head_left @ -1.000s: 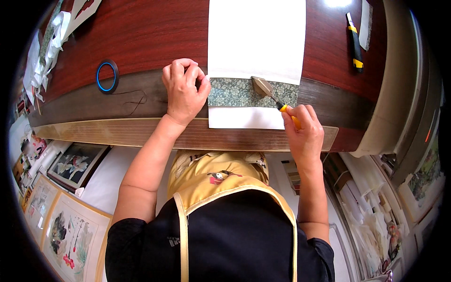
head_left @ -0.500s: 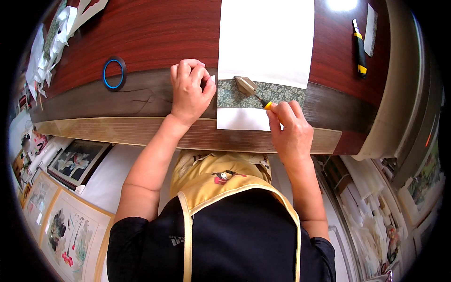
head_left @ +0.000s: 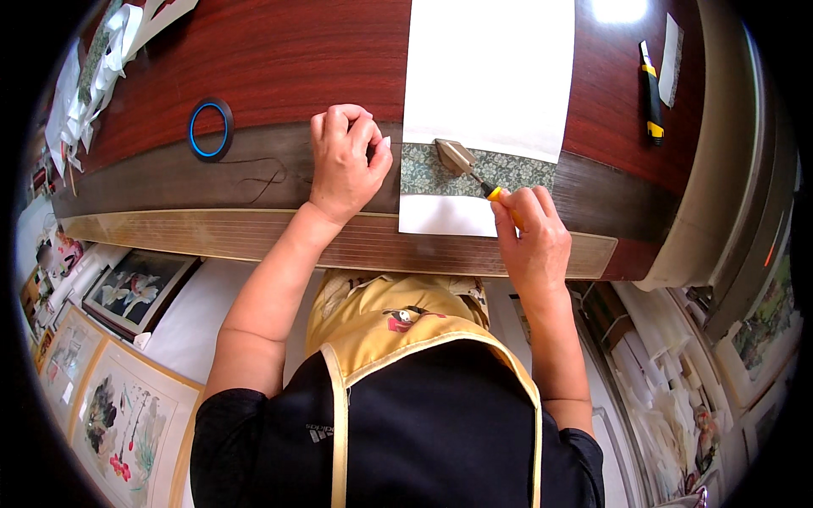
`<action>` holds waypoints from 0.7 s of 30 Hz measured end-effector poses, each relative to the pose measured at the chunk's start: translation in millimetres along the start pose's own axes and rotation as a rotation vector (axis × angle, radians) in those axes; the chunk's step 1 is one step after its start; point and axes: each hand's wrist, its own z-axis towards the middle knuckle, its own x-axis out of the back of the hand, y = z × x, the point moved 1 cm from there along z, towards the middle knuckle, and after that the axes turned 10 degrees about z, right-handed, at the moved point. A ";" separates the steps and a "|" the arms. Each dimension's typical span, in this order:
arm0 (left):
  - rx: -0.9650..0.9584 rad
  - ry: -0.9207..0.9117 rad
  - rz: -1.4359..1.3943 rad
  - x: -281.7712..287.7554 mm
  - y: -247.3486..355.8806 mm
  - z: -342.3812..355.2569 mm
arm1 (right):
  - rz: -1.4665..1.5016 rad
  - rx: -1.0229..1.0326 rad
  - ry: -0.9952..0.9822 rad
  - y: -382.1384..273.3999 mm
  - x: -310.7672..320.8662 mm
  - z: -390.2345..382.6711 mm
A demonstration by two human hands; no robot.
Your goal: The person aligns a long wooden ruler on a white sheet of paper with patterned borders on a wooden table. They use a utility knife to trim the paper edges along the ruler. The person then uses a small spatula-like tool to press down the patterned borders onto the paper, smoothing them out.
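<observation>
My right hand (head_left: pixel 533 229) grips the yellow handle of a small iron-like tool (head_left: pixel 455 157), whose flat metal head rests on a green-grey floral strip (head_left: pixel 517 169). The strip lies across a tall white paper sheet (head_left: pixel 487 76), with white showing above and below it. My left hand (head_left: pixel 347 157) is just left of the sheet on the dark band of the table, fingers curled; whatever they may hold is hidden.
Red-brown table (head_left: pixel 296 68) with a black-and-blue ring (head_left: pixel 223 129), thin dark thread, a yellow-black cutter (head_left: pixel 652 102), a narrow offcut (head_left: pixel 671 59) and crumpled scraps (head_left: pixel 106 63) at far left. Framed paintings (head_left: pixel 135 406) and paper rolls (head_left: pixel 656 389) stand below at the sides.
The tool's head has moved left along the floral strip, toward the sheet's left part. The whole view has shifted slightly; my left hand remains curled beside the sheet.
</observation>
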 end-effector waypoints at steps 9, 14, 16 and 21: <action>-0.002 0.002 -0.014 -1.3 -1.0 -0.9 | 0.060 0.020 -0.014 -11.2 -9.9 3.7; -0.006 0.017 -0.014 -1.2 -0.5 -1.0 | 0.061 0.028 -0.028 -17.5 -14.9 5.6; -0.005 0.012 -0.015 -1.3 -1.2 -1.3 | 0.061 0.035 -0.032 -19.2 -15.1 6.2; -0.002 0.012 -0.017 -1.6 -1.5 -1.5 | 0.058 0.044 -0.030 -20.4 -16.8 6.9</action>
